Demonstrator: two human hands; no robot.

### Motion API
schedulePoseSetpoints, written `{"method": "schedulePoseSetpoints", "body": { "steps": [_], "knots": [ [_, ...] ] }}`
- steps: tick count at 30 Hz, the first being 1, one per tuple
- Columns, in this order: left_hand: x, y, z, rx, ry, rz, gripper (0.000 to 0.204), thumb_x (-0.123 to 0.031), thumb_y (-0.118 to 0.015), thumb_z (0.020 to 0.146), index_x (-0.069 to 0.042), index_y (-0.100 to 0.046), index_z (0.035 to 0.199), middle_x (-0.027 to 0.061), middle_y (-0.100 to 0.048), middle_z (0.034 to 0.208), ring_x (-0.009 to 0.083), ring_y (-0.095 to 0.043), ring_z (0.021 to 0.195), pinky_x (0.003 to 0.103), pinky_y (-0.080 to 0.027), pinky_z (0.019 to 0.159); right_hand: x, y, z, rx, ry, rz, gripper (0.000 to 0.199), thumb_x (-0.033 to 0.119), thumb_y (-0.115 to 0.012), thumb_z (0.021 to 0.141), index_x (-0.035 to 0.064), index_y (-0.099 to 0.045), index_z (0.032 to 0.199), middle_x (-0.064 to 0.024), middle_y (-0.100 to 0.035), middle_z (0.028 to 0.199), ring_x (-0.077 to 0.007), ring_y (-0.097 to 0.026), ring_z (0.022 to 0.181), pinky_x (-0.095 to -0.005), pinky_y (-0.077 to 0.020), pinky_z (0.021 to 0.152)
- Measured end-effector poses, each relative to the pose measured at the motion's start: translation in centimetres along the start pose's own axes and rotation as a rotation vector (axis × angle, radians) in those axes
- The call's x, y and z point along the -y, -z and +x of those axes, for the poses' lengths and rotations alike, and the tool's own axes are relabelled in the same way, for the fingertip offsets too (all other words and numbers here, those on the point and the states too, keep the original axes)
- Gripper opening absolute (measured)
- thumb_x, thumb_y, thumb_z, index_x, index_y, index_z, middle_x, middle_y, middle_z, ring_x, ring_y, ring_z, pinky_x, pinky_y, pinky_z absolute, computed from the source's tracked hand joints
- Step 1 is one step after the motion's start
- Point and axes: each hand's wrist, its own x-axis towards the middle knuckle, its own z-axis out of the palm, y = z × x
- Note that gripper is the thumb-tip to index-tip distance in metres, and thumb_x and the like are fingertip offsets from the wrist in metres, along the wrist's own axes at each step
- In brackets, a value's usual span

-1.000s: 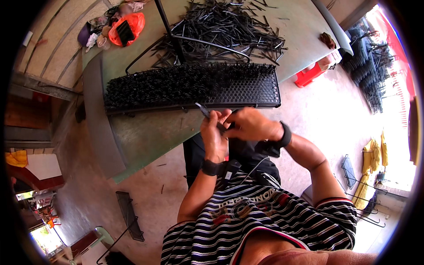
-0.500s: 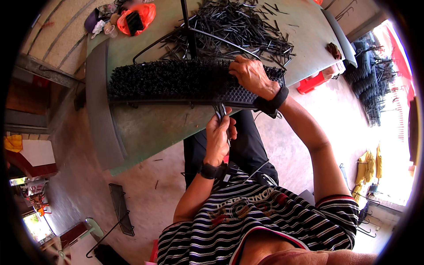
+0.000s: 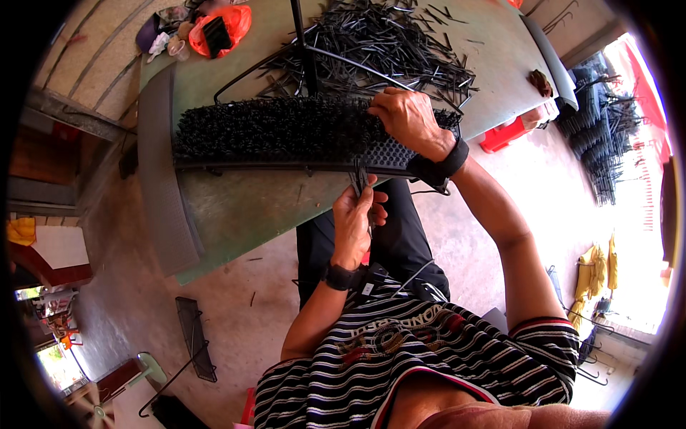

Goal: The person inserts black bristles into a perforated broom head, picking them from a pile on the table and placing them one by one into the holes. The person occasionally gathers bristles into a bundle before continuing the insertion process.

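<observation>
— On the green table (image 3: 236,207), what lies nearest the person?

— A long black panel (image 3: 286,132) thick with upright spikes, set crosswise near the table's near edge. Its right end shows bare grid where no spikes stand.

— Where is the right hand (image 3: 407,118)?

— It rests on the panel's right part, palm down, fingers (image 3: 379,107) curled together and pressed onto the spikes at the border between the filled stretch and the bare grid. Whether a single spike is pinched under the fingertips, I cannot tell.

— And the left hand (image 3: 354,222)?

— It sits just off the table's near edge, below the panel's right end, closed around a small bundle of black spikes (image 3: 359,179) whose tips poke upward toward the panel. Thumb and fingers are clamped on the bundle.

— What else is on the table?

— A loose heap of black spikes (image 3: 386,50) at the far side, just beyond the panel, with a bent black wire frame (image 3: 300,61) lying across it. At the far left corner sits an orange bag (image 3: 221,28) with some small odds beside it.

— Off the table?

— To the right, on the floor, a red container (image 3: 504,134) and a stack of black racks (image 3: 604,136). Another mesh panel (image 3: 194,336) lies on the floor at the near left.
</observation>
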Motion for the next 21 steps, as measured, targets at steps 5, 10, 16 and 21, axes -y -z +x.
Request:
{"method": "schedulePoseSetpoints", "body": {
  "steps": [5,10,16,21],
  "knots": [
    [0.1,-0.2,0.2,0.024,-0.012,0.04,0.019,-0.015,-0.058,0.089,-0.004,-0.063,0.103,0.0055,-0.064,0.079,0.0073,-0.053,0.056,0.02,-0.042,0.05,-1.0,-0.4,0.8,0.063,-0.033,0.001,0.025,0.023,-0.065,0.076,0.0029,-0.056,0.063,-0.0141,-0.056,0.059,-0.0361,-0.058,0.062,-0.0443,-0.0421,0.051],
    [0.7,0.4,0.5,0.016,-0.017,0.049,0.018,-0.014,-0.058,0.089,-0.003,-0.063,0.103,0.0055,-0.063,0.081,0.0087,-0.053,0.055,0.023,-0.042,0.049,-1.5,0.4,0.3,0.149,0.025,0.052,0.026,0.024,-0.066,0.076,0.0026,-0.058,0.063,-0.0142,-0.058,0.06,-0.0362,-0.058,0.064,-0.0442,-0.0441,0.054],
    [0.5,-0.1,0.4,0.002,0.007,0.028,0.019,-0.015,-0.057,0.09,-0.002,-0.061,0.104,0.0077,-0.063,0.078,0.0122,-0.054,0.053,0.025,-0.041,0.048,-1.1,-0.4,0.3,0.012,-0.071,0.213,0.017,0.016,-0.062,0.076,0.0017,-0.059,0.067,-0.0146,-0.059,0.065,-0.0357,-0.059,0.065,-0.0434,-0.0468,0.058],
    [0.6,0.6,0.4,-0.007,-0.012,0.012,0.02,-0.016,-0.056,0.09,-0.002,-0.061,0.104,0.0081,-0.063,0.077,0.0127,-0.054,0.054,0.025,-0.04,0.047,-0.3,-0.6,-0.1,-0.035,-0.066,0.166,0.01,0.01,-0.057,0.075,0.0014,-0.059,0.07,-0.0151,-0.059,0.067,-0.0356,-0.058,0.065,-0.0432,-0.0463,0.058]
  ]
}}
